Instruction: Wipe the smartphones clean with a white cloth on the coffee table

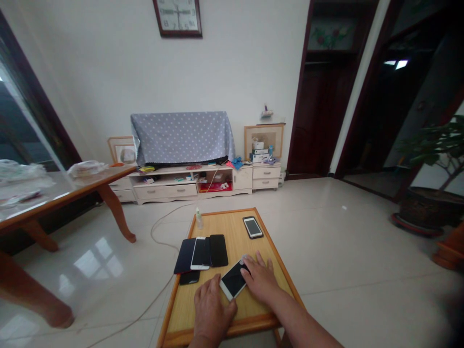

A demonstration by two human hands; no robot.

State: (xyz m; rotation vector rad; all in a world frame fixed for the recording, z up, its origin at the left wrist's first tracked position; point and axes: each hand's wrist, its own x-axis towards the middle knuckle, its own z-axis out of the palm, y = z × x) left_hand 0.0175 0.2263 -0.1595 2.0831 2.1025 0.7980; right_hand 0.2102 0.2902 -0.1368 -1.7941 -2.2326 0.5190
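A white smartphone with a dark screen point(233, 282) lies tilted on the small wooden table point(232, 223). My left hand point(213, 307) grips its near left side, with fingertips at the left corner and the thumb by the bottom corner. At the far corner, my right hand point(260, 278) presses a small whitish pad point(243, 259) on the screen between thumb and finger; its other fingers are spread. What the pad is made of cannot be made out. To the left are another white phone point(198, 253), a dark blue cover point(184, 255) and a black folded case point(218, 250).
A black-framed phone point(253, 227) lies at the table's far right, and a small clear bottle point(199, 220) stands far left. A black flat item point(189, 278) sits by the left edge. A cable point(152, 285) runs over the floor; a larger table point(119, 174) stands left.
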